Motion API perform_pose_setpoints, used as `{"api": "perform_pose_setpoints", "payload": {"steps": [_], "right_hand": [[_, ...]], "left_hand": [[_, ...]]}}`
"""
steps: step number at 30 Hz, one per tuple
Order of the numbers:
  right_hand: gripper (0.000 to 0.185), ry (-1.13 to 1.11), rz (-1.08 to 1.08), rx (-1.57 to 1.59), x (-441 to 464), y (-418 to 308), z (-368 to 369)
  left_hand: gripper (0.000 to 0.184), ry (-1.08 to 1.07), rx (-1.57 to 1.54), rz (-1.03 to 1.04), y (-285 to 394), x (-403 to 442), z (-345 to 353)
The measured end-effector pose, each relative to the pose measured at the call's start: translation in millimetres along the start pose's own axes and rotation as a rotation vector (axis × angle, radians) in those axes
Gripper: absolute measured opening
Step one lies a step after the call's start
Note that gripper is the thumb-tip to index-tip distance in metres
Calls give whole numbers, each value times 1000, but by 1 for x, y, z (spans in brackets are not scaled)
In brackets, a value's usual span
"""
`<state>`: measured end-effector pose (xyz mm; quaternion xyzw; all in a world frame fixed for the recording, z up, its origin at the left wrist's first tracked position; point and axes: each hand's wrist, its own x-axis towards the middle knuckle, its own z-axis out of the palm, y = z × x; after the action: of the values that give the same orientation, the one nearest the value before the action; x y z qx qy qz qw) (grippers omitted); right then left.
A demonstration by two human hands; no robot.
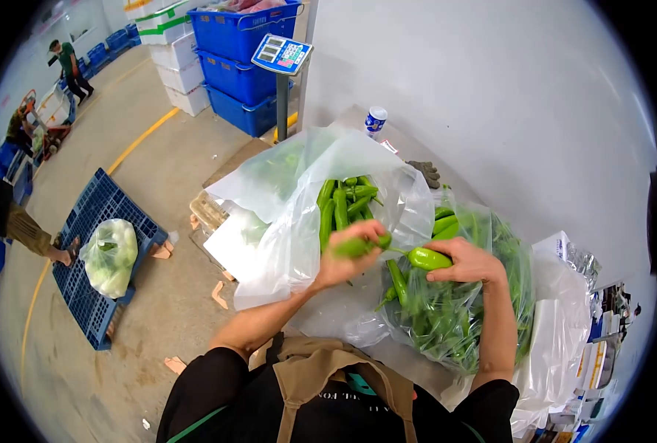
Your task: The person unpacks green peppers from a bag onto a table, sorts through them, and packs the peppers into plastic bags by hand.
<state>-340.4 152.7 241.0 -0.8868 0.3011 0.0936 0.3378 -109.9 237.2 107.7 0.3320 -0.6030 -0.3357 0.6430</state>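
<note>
My left hand [337, 267] is closed around a long green pepper [358, 246], both smeared by motion, in front of an open clear bag [269, 255] with several green peppers [341, 207] inside. My right hand [470, 261] grips another green pepper [428, 258] by its wide end, the stem pointing left toward my left hand. Under my right forearm sits a full plastic bag of green peppers [446, 325]. Loose peppers [397, 283] lie at its left edge, between the two bags.
A scale display [283, 54] stands on a post before stacked blue crates [243, 81] and white foam boxes [177, 66]. A can [375, 122] and a dark glove [424, 173] lie by the wall. A blue pallet [85, 295] holds a bagged vegetable [111, 258]. Other people are at left.
</note>
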Motion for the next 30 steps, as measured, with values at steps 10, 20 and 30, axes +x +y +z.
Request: {"api": "perform_pose_setpoints", "payload": {"steps": [10,20,30], "right_hand": [[65,-91,104,758,162,-23,85],[102,216,51,380,251,-2,121],[98,171,-37,81,233,-7,125]], "left_hand": [[73,484,24,-742,-79,45,-140],[102,339,1429,-881,-6,36,-227],[23,825,997,-217,30,61,-263]]}}
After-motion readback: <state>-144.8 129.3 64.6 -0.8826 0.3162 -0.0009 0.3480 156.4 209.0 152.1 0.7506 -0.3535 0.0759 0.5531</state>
